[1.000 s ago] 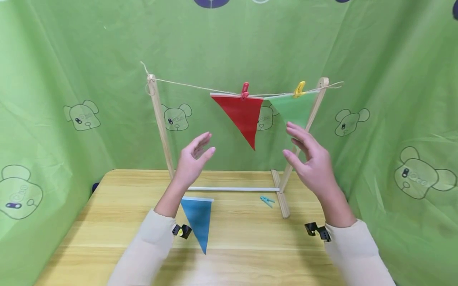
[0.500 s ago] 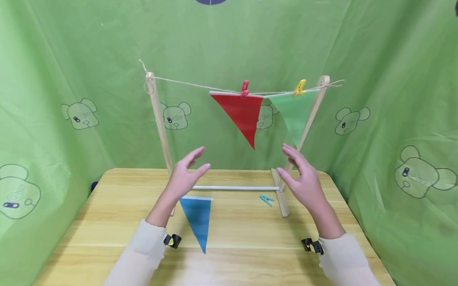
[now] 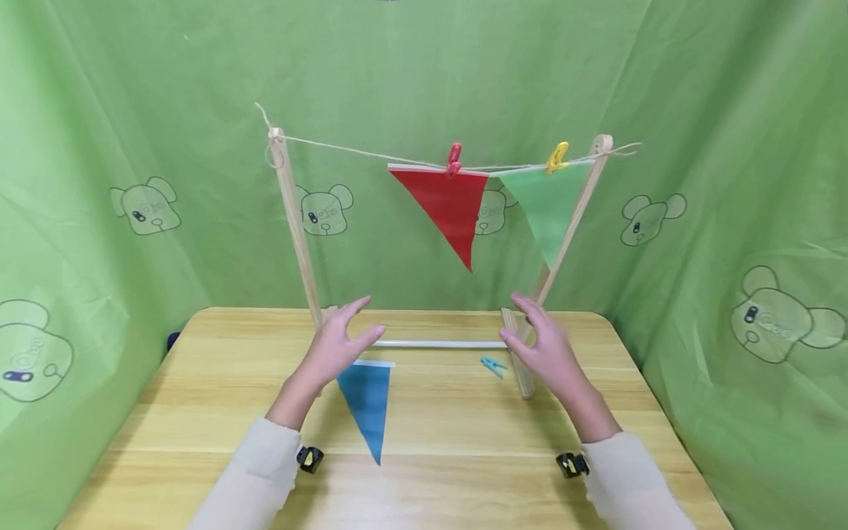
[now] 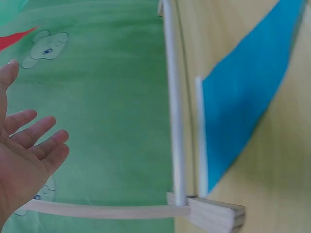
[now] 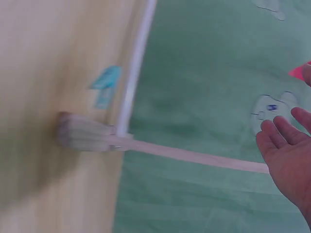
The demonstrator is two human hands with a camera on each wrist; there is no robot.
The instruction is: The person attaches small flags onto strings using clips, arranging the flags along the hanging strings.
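Note:
In the head view my left hand (image 3: 333,349) hovers in the air above the blue pennant (image 3: 368,403), fingers spread and holding nothing. The pennant lies on the table with its white edge toward the stand. My right hand (image 3: 547,350) hangs empty near the stand's right foot, thumb apart from the fingers. Just left of it a light-blue clothespin (image 3: 493,366) lies on the table. Above, a red pennant (image 3: 447,210) hangs from the string (image 3: 358,152) by a red clothespin (image 3: 453,160). Beside it a green pennant (image 3: 551,206) hangs by a yellow clothespin (image 3: 557,157).
A wooden stand has a left post (image 3: 296,228), a right post (image 3: 578,213) and a white crossbar (image 3: 440,344) low between them. The wooden table (image 3: 450,486) extends toward me. Green cloth (image 3: 424,81) with cartoon heads surrounds it.
Both hands have come down, away from the string's height toward the table, and drawn slightly left. The pennants, clothespins and stand keep their places; the head view has tilted slightly downward.

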